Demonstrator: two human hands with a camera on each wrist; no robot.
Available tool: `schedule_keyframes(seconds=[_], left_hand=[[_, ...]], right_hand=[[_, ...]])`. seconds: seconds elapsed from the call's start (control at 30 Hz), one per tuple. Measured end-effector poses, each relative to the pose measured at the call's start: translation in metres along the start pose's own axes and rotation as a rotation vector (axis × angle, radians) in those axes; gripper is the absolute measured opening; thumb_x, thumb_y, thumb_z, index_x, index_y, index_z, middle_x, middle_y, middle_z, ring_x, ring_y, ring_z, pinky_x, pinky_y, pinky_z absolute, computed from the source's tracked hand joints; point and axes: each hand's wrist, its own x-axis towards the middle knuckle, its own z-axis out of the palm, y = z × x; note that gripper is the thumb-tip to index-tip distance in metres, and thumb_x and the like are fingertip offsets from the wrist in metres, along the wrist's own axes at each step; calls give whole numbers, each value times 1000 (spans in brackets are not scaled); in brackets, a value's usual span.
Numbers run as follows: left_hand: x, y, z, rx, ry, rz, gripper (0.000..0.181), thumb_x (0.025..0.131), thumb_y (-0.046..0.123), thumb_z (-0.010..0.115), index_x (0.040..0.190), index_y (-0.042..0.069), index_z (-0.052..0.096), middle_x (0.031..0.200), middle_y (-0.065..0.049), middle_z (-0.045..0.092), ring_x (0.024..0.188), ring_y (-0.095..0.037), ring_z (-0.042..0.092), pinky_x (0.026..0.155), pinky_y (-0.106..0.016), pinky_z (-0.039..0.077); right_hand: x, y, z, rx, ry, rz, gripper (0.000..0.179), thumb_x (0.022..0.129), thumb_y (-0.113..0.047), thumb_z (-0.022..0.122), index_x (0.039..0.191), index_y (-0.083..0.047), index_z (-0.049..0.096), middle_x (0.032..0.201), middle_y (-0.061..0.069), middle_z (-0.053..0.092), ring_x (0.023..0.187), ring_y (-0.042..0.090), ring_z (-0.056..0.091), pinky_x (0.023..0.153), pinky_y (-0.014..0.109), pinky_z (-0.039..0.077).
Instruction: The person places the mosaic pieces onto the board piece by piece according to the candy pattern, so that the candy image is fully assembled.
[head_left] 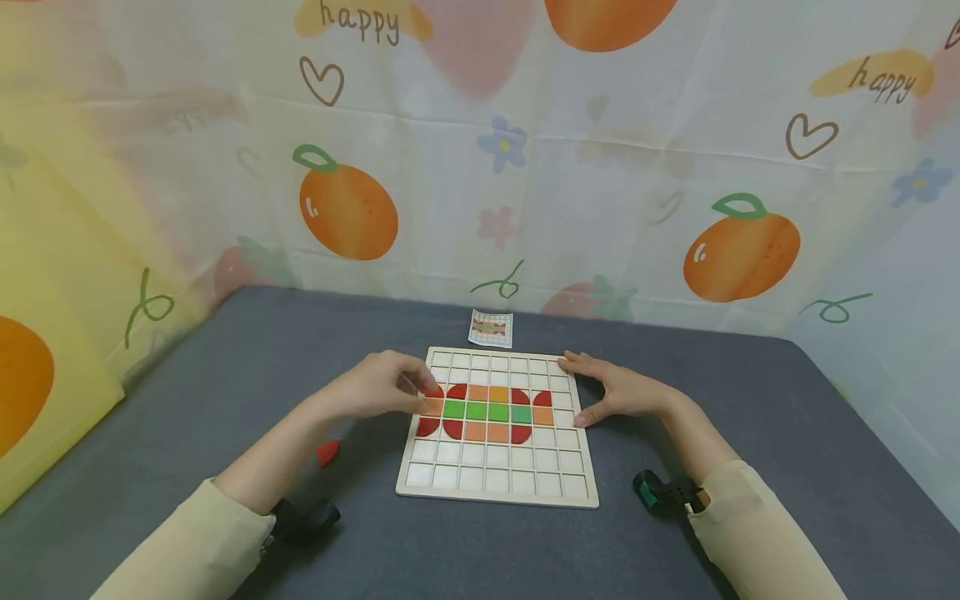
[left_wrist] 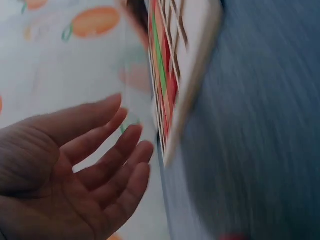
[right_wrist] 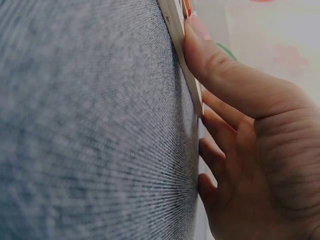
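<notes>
A white gridded wooden board [head_left: 495, 499] lies on the dark table. Colored tiles fill its middle rows: green squares [head_left: 476, 411], peach squares [head_left: 476, 432], a teal square [head_left: 521, 414] and rounded red pieces [head_left: 453, 429]. My left hand [head_left: 378, 385] hovers at the board's left edge, its fingertips overlapping the leftmost tiles. In the left wrist view this hand [left_wrist: 95, 165] has loosely bent fingers and nothing between them. My right hand [head_left: 618, 390] rests at the board's right side, fingers spread toward the far corner. The right thumb [right_wrist: 225, 67] touches the board's edge [right_wrist: 186, 72].
A loose red piece [head_left: 327, 452] lies on the table [head_left: 465, 554] left of the board. Behind the board is a small printed card [head_left: 491, 329] showing a colored grid pattern. A patterned cloth [head_left: 555, 192] hangs along the table's far edge. Both wrists wear dark straps.
</notes>
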Motion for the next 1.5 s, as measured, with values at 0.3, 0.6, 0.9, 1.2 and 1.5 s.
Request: schedule_keyframes(seconds=[0.3, 0.6, 0.9, 1.2, 1.5], left_hand=[[-38, -55, -48, -46, -236, -41, 36, 76, 19, 84, 105, 4, 68, 103, -9, 69, 88, -15, 61, 78, -27, 51], [-53, -84, -57, -148, -405, -10, 38, 73, 12, 85, 106, 3, 68, 91, -4, 51, 82, -11, 47, 64, -21, 45], [-52, -86, -52, -114, -366, 21, 38, 69, 13, 88, 102, 5, 70, 92, -8, 48, 80, -14, 42, 64, -22, 41], [-51, -87, -48, -60, -339, 66, 33, 67, 18, 89, 91, 7, 69, 88, -4, 46, 79, -13, 40, 67, -22, 38], [-51, -85, -46, -29, -317, 35, 38, 67, 20, 89, 80, 2, 58, 82, -1, 44, 68, -6, 39, 60, -20, 36]], right_hand=[[1, 0, 0, -5, -4, 3, 100, 79, -37, 82, 158, -13, 25, 168, 15, 6, 155, 43, -3, 118, 71, 5], [-1, -1, -1, -9, -5, 1, 100, 79, -37, 82, 157, -11, 25, 168, 17, 7, 154, 44, -3, 117, 72, 5], [-1, -1, -1, -7, -4, 13, 101, 78, -37, 82, 157, -12, 25, 168, 16, 6, 154, 44, -3, 117, 71, 5], [-1, -1, 0, -18, -3, 27, 102, 78, -40, 82, 158, -12, 24, 168, 15, 6, 155, 43, -3, 118, 71, 5], [0, -1, 0, -16, -3, 24, 102, 78, -39, 82, 158, -11, 24, 168, 16, 6, 154, 44, -3, 118, 71, 5]])
